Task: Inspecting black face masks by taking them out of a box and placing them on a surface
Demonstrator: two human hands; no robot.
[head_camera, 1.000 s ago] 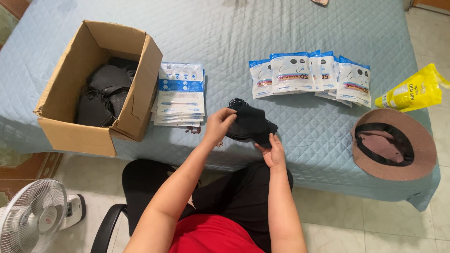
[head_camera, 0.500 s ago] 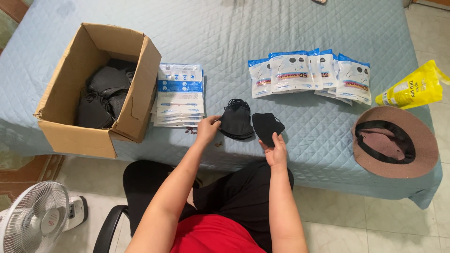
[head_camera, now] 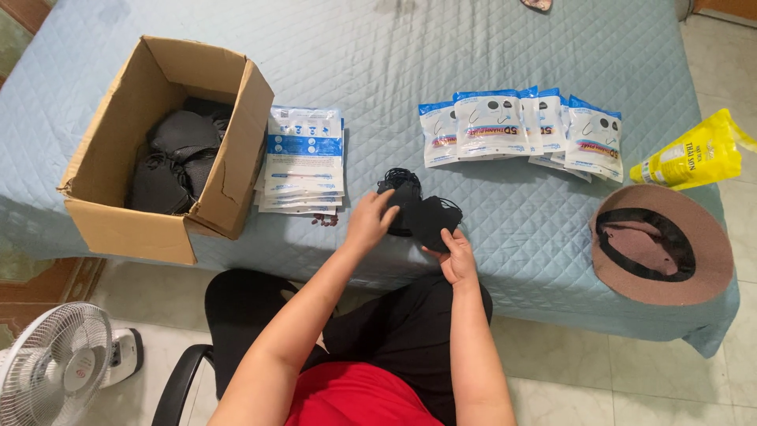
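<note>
Cardboard box (head_camera: 118, 213) sits at the bed's (head_camera: 505, 47) left front edge with dark masks inside, a flat stack of white-and-blue packets (head_camera: 303, 162) just beside it. Left hand (head_camera: 369, 221) rests loosely curled on black masks (head_camera: 402, 197) near the front edge; right hand (head_camera: 456, 256) pinches another black mask (head_camera: 434, 221), its long axis running away from the edge. White-and-blue pouches (head_camera: 520, 126) fan out further back, then a yellow bag (head_camera: 690, 154) toward the right edge.

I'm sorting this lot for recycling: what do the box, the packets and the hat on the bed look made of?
The box looks like brown corrugated cardboard, matte, with creased flaps. The packets seem to be glossy plastic film, judging by their sheen and printed faces. The hat appears to be soft matte fabric, perhaps felt or cotton; the weave is too small to tell.
</note>
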